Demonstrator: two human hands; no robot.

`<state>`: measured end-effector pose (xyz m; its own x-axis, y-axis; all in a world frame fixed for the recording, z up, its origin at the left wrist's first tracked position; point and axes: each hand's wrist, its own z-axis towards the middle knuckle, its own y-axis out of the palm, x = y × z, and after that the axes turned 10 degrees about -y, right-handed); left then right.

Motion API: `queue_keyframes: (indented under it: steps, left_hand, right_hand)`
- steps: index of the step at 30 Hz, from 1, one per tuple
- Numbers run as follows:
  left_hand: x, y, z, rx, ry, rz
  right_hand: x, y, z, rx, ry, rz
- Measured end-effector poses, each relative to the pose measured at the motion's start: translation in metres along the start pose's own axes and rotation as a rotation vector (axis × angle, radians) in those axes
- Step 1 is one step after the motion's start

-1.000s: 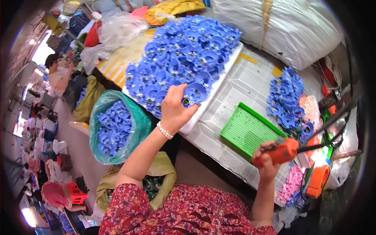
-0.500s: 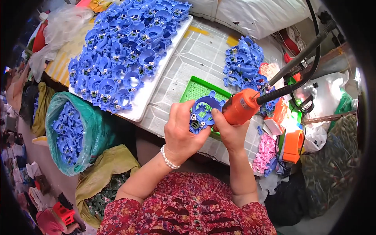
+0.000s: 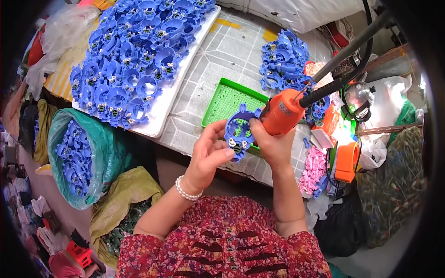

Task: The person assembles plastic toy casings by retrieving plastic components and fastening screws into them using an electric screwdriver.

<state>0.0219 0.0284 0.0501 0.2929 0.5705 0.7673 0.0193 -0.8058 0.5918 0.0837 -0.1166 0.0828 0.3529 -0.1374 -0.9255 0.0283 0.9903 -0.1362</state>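
Broadly, table (image 3: 234, 58): grey and patterned, it runs from the top of the frame down to the centre right.
White board (image 3: 172, 103): at upper left, loaded with a dense heap of blue ring-shaped parts (image 3: 132, 58).
Teal bag (image 3: 109, 134): at the left of the frame, open-mouthed, with more blue parts inside.
Olive sack (image 3: 125, 187): at lower left, just beside the bag, dark green pieces showing in its opening.
Green tray (image 3: 209, 105): mid-frame on the table, shallow, its floor perforated, partly hidden by the hands.
Second blue heap (image 3: 283, 58): upper right of centre, smaller than the one on the board.
Left hand (image 3: 208, 150): grasping one blue piece by its lower left side.
Right hand (image 3: 276, 146): wrapped around the orange tool; thumb tip at the piece's right edge.
Orange tool (image 3: 282, 113): right of centre, black cord rising to upper right; its tip is hidden.
Pink heap (image 3: 314, 172): right of the right forearm.
Blue piece (image 3: 243, 115): frame centre, between both hands, in front of the green tray.
Bracelet (image 3: 186, 189): white beads on the left wrist.
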Motion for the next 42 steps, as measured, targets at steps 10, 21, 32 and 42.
queue_keyframes:
  steps: [10,21,32,42]
  left_hand:
    - [0.004,0.004,0.003,-0.081,-0.198,-0.002]
    - [0.013,-0.002,-0.015,-0.049,-0.343,-0.064]
    - [0.073,0.041,-0.051,-0.587,-0.242,0.192]
    - [0.083,0.036,-0.044,-0.712,0.107,0.292]
  right_hand:
    - [0.008,-0.001,-0.008,-0.066,0.032,0.087]
    - [0.003,-0.016,-0.006,-0.063,-0.068,0.161]
    - [0.011,-0.026,-0.003,-0.033,-0.022,0.237]
    - [0.012,-0.020,-0.001,0.016,-0.063,0.305]
